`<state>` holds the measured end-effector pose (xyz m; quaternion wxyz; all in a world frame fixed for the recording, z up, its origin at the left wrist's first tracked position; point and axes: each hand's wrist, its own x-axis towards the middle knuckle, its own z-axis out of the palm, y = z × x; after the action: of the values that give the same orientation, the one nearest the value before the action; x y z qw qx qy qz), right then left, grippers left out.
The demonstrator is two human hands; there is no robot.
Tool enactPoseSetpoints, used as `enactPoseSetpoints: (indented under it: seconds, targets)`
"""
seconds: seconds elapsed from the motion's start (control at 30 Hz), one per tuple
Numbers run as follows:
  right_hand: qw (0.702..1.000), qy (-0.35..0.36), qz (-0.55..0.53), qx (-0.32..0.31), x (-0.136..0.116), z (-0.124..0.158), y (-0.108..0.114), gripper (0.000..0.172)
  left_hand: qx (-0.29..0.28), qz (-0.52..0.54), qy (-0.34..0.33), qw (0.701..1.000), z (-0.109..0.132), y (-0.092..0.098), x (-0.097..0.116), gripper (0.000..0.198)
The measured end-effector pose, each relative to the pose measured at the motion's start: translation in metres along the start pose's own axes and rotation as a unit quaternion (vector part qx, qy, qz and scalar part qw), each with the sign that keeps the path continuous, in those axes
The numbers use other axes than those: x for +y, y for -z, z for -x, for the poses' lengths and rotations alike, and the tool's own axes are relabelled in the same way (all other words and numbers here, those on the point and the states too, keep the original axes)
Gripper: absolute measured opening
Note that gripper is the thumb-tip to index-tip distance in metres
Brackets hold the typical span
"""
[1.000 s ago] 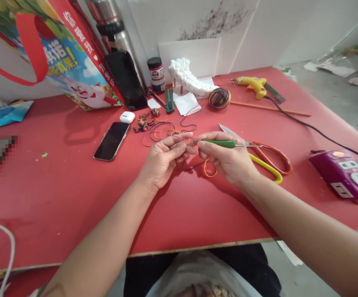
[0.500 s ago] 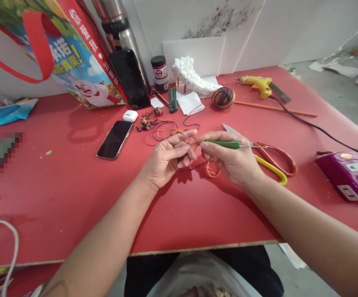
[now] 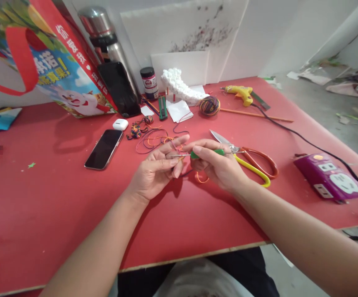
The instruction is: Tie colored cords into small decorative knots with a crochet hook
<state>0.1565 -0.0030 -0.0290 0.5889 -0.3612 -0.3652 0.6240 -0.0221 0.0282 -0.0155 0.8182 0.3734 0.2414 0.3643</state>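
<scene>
My right hand (image 3: pixel 217 163) is closed round the green handle of a crochet hook (image 3: pixel 208 154), whose thin metal shaft points left. My left hand (image 3: pixel 160 165) pinches multicoloured yarn (image 3: pixel 178 145) between thumb and fingers, with the index finger stretched out. The hook's tip lies at the left fingertips; the exact stitch there is too small to make out. Loose yarn strands (image 3: pixel 149 140) spread on the red table behind the left hand, and an orange loop (image 3: pixel 202 178) hangs between the hands. A multicoloured yarn ball (image 3: pixel 209 106) rests farther back.
Scissors (image 3: pixel 253 159) with red and yellow handles lie just right of my right hand. A purple power strip (image 3: pixel 330 177), a yellow glue gun (image 3: pixel 239 94) and its cord are farther right. On the left are a phone (image 3: pixel 103 149), a white earphone case (image 3: pixel 120 124) and a printed bag (image 3: pixel 64 78).
My head view has shifted, so the scene sits further left and lower. The hook's metal shaft now shows more, and my left fingers are stretched slightly more. Both hands keep their holds.
</scene>
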Motion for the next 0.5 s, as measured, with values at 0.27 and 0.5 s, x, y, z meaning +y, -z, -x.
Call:
enactPoseSetpoints:
  seconds: [0.27, 0.5]
  targets:
    - [0.995, -0.048, -0.087, -0.012, -0.0019, -0.0023, 0.0018, 0.029, -0.007, -0.028, 0.004, 1.000, -0.0005, 0.0053, -0.0007, 0.059]
    - [0.985, -0.100, -0.121, -0.069, 0.0002, -0.0043, 0.0075, 0.032, -0.013, 0.004, 0.027, 1.000, -0.0003, 0.0025, 0.0020, 0.049]
